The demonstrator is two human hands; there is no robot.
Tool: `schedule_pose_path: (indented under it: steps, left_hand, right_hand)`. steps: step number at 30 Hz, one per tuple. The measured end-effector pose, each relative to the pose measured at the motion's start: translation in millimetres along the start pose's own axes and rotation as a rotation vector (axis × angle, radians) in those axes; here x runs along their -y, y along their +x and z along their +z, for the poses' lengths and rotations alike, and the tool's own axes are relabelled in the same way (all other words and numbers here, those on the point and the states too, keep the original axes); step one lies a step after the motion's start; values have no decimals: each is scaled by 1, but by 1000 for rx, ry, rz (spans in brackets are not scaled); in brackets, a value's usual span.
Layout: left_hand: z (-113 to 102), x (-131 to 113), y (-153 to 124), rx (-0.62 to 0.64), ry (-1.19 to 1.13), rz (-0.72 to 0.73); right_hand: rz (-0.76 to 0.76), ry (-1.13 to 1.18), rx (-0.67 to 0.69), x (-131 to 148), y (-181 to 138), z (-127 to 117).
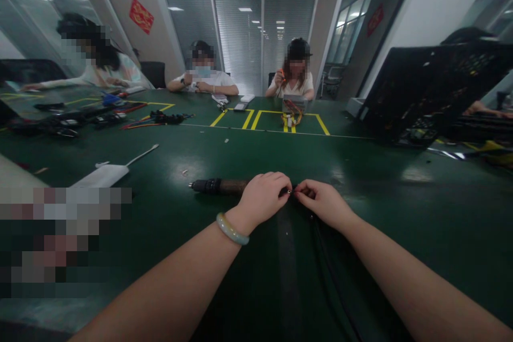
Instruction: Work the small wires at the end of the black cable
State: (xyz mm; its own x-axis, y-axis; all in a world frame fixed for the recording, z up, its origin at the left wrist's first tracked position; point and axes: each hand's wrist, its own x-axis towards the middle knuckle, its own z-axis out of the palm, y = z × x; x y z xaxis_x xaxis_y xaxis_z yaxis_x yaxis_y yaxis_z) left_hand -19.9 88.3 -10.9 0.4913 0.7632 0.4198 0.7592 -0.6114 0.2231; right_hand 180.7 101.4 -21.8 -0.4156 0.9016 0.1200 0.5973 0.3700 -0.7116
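Note:
A dark cylindrical tool (230, 187) with a black ribbed front end and small metal prongs lies across the green table, pointing left. My left hand (264, 195) is closed over its rear part, hiding much of it. A small shiny metal bit (289, 191) shows at the left fingertips. Close beside it, my right hand (318, 197) is pinched shut, fingertips almost meeting the left ones; what it holds is too small and dark to make out. From beneath the right hand a thin black cable (331, 272) runs down toward the near edge.
At left, a co-worker's arm lies near a white device (102, 175) with a cord. Bundles of dark wires (60, 120) lie farther back. Across the green table (256, 149) sit co-workers beside a grey box (294, 102) with coloured wires. A large black panel (425, 91) stands at right.

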Motion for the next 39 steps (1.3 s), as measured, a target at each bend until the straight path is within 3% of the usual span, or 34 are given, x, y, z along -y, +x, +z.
schedule_pose_path:
  steps: [9,15,18,24,27,33,36,39]
  left_hand:
    - [2,-1,-1,-8,13,-18]
    - [0,-1,-1,24,-6,-4]
    - [-1,-3,-1,14,-22,-7]
    - [-5,-9,-1,-121,-102,-36]
    - [-4,-10,-1,-159,-131,1]
    - [-4,-8,-1,-114,-155,97]
    - [-9,-8,-1,-120,-148,125]
    - [-16,-9,-2,-141,-140,121]
  right_hand:
    - [1,-266,-134,19,1,11]
    - [140,-222,-177,25,2,16]
    - [179,-290,-135,29,6,16]
    - [38,-764,77,43,18,14]
    - [-12,-836,123,50,20,15]
    - [-84,-934,192,55,20,18]
    - [-73,-941,184,48,21,8]
    - [10,-940,143,29,14,-20]
